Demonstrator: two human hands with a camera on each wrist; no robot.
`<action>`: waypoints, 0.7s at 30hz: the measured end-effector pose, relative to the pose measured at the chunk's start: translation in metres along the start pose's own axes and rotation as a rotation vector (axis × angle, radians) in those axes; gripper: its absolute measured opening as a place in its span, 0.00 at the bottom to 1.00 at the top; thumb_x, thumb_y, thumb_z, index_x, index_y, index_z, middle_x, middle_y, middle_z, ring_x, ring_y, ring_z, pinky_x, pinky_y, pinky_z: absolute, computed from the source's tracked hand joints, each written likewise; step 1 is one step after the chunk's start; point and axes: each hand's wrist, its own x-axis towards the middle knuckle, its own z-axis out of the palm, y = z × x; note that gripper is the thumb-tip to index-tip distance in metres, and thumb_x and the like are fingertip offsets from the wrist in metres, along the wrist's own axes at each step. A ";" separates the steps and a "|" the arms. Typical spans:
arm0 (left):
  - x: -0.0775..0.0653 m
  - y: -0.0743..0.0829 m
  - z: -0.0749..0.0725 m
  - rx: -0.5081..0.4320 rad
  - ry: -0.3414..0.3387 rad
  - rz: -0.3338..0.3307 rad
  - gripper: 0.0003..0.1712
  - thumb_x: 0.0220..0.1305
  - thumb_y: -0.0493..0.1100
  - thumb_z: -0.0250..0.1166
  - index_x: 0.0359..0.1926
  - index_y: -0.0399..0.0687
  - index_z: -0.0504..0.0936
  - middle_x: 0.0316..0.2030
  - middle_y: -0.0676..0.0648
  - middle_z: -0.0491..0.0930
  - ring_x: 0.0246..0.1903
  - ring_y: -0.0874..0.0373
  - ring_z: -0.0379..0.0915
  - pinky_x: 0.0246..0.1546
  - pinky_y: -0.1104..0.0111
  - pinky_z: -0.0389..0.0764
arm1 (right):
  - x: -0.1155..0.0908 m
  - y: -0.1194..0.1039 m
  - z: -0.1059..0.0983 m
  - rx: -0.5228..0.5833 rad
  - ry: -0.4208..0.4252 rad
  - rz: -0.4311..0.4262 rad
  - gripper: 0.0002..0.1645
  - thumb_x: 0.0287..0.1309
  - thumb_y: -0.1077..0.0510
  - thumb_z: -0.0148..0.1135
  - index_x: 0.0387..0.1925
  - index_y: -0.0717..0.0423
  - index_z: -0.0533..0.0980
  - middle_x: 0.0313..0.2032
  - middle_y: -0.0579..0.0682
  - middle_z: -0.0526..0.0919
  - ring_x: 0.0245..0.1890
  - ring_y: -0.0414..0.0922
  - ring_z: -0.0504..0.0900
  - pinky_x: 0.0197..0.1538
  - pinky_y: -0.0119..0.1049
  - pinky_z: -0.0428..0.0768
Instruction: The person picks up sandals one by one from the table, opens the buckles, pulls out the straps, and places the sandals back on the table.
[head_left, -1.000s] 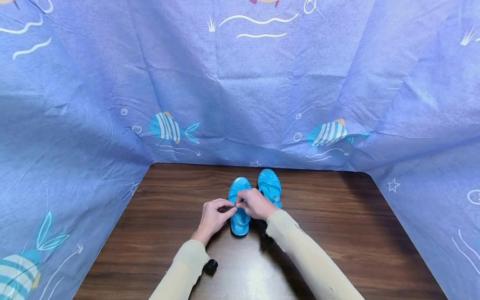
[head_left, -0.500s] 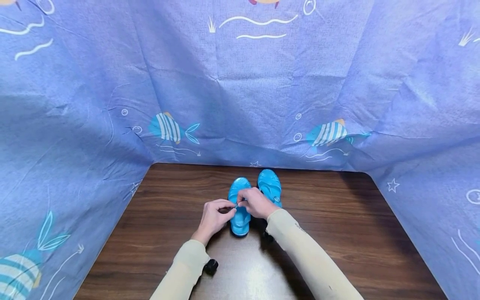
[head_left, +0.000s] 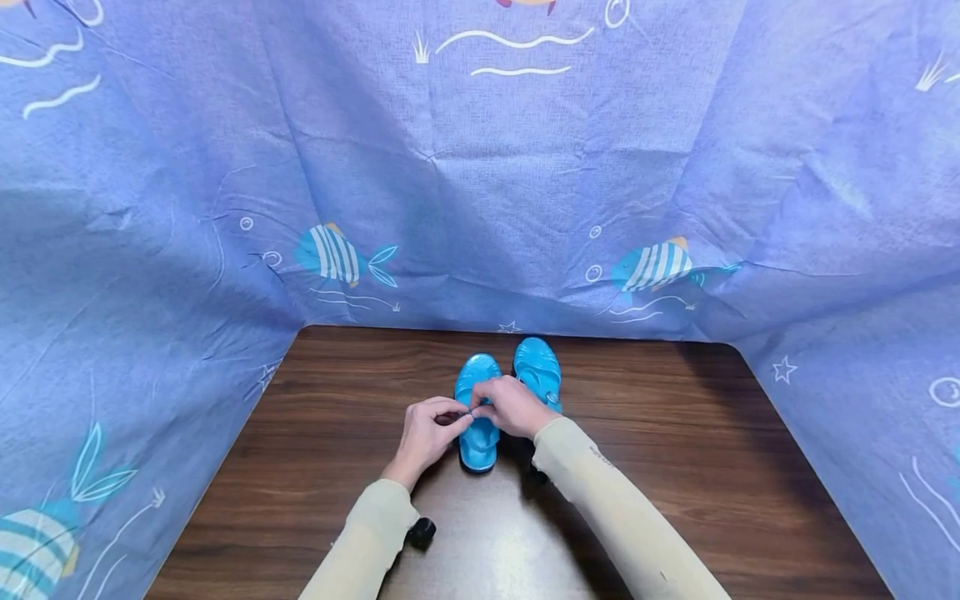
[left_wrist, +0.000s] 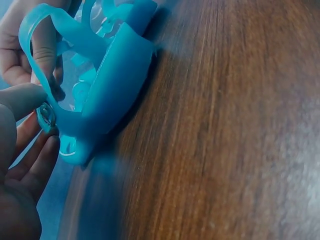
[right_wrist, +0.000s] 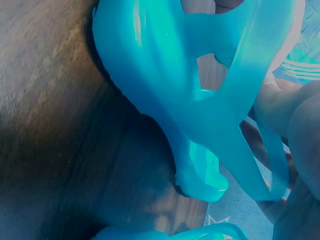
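Note:
Two blue jelly sandals lie on the wooden table, toes toward the back. The left sandal (head_left: 478, 454) is under both hands. My left hand (head_left: 422, 437) comes from the left and pinches the small buckle (left_wrist: 46, 116) at the end of the sandal's looped ankle strap (left_wrist: 36, 50). From the right, my right hand (head_left: 516, 408) meets it fingertip to fingertip over the sandal, thumb and finger pinching at the strap (right_wrist: 277, 160). Its fingertips are partly hidden behind the strap in the right wrist view. The right sandal (head_left: 537, 358) stands just beyond the right hand, partly covered by it.
A blue fish-patterned cloth (head_left: 510, 167) hangs around the back and sides of the brown table (head_left: 637, 400). Both sandals sit near the table's back edge. Dark wrist-camera housings (head_left: 422, 533) stick out beneath the sleeves.
Both hands stay at the same spot over the left sandal, with only slight finger movement at the strap. The sandals have not moved on the table.

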 end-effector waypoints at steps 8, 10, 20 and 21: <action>0.000 0.000 -0.002 0.012 0.011 -0.006 0.06 0.60 0.43 0.81 0.39 0.54 0.94 0.39 0.56 0.90 0.37 0.62 0.88 0.40 0.68 0.88 | 0.001 -0.002 0.000 0.056 0.016 0.027 0.06 0.70 0.60 0.68 0.35 0.48 0.84 0.34 0.42 0.88 0.35 0.37 0.85 0.39 0.28 0.83; 0.000 0.001 -0.002 0.007 0.009 -0.003 0.07 0.60 0.43 0.81 0.39 0.54 0.94 0.39 0.56 0.90 0.37 0.61 0.88 0.40 0.67 0.88 | 0.001 -0.002 0.000 0.067 0.018 0.032 0.06 0.70 0.61 0.68 0.34 0.49 0.84 0.34 0.43 0.88 0.35 0.37 0.85 0.39 0.28 0.82; 0.000 0.001 -0.002 0.000 -0.010 -0.001 0.06 0.61 0.42 0.80 0.40 0.53 0.94 0.39 0.57 0.90 0.38 0.61 0.87 0.41 0.68 0.88 | 0.002 0.002 0.004 0.058 0.025 0.035 0.07 0.70 0.61 0.68 0.33 0.48 0.83 0.33 0.42 0.87 0.34 0.36 0.85 0.38 0.28 0.82; 0.000 0.001 -0.001 0.001 -0.008 -0.001 0.06 0.61 0.42 0.80 0.40 0.53 0.94 0.39 0.57 0.90 0.38 0.61 0.87 0.41 0.67 0.88 | 0.002 0.002 0.004 0.054 0.027 0.035 0.07 0.70 0.61 0.68 0.33 0.48 0.83 0.33 0.42 0.87 0.34 0.36 0.85 0.38 0.28 0.82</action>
